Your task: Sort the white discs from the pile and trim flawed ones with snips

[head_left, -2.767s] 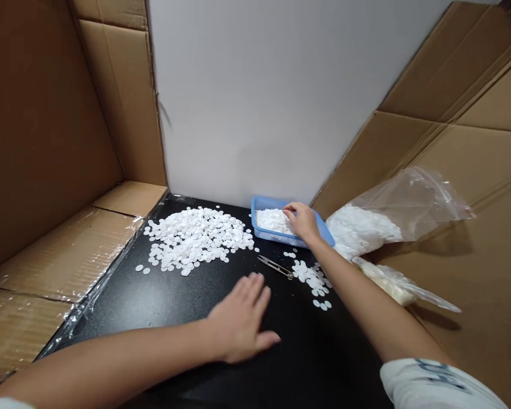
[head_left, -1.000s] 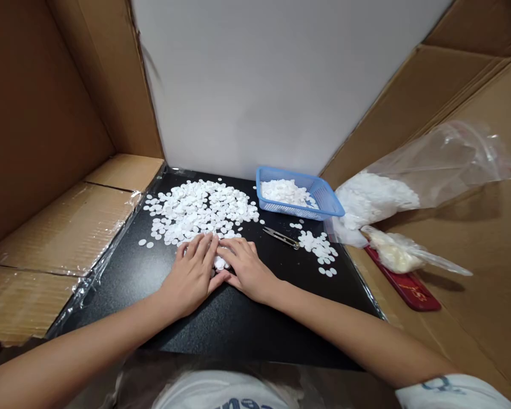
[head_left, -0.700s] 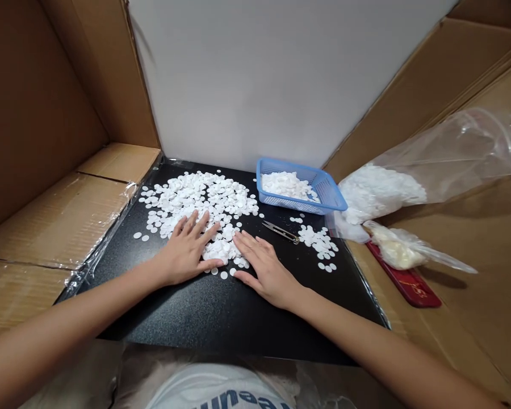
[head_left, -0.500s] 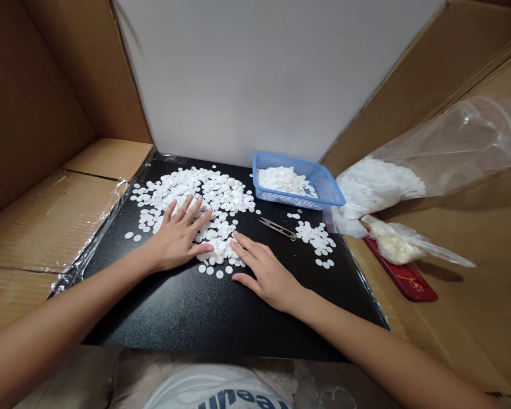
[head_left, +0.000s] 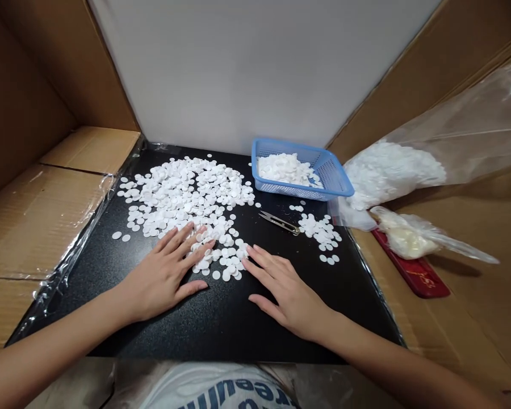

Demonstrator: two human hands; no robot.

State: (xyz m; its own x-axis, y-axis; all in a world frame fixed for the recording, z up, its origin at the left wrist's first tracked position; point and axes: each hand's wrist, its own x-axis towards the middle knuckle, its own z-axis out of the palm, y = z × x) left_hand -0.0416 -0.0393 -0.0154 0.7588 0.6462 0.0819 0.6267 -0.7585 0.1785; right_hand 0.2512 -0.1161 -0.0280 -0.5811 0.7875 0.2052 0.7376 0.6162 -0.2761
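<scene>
A wide heap of small white round discs (head_left: pixel 183 190) is spread over the left and middle of a black board (head_left: pixel 221 329). My left hand (head_left: pixel 166 270) lies flat with fingers spread, its fingertips on the near edge of the heap. Across from it, my right hand (head_left: pixel 285 289) rests palm down with its fingers stretched out, the tips touching the right edge of the near discs. Neither hand grips anything. Beyond my right hand lie a pair of thread snips (head_left: pixel 280 222) and a smaller group of white discs (head_left: pixel 320 232).
A blue plastic basket (head_left: pixel 302 193) with more discs stands at the back right. Beside it are a clear bag of discs (head_left: pixel 396 170), a small knotted bag (head_left: pixel 409 236) and a red flat object (head_left: pixel 421 275). Cardboard walls (head_left: pixel 46 68) flank the board.
My left hand has drawn back toward me from the heap's middle to its near edge. My right hand has shifted slightly right and nearer. The view has moved slightly.
</scene>
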